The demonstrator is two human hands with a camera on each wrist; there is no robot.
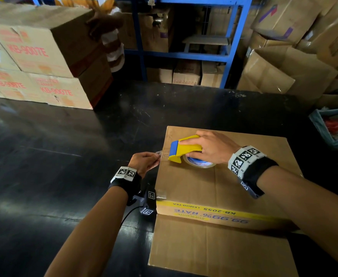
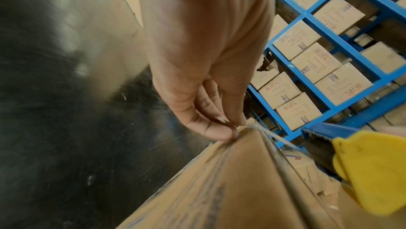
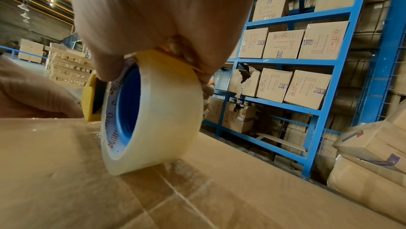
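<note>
Carton lower centre-right of head view, on black table. Its yellow strip reads, upside down, "KB-2055 LEMON TEA", "99.99% RATE". R hand wrapped round yellow/blue tape dispenser, clear roll touching carton top. L hand pinches tape end at carton's left edge. Upper-left boxes: "KB-9007E". Shelf boxes: "ADH".

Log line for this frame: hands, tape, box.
left hand: pinches tape end at box edge | right hand: grips dispenser, roll on box top | strip: runs edge to dispenser

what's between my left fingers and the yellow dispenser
A strip of clear tape over the box edge, pinched by the left hand; clearest in the left wrist view.
</note>
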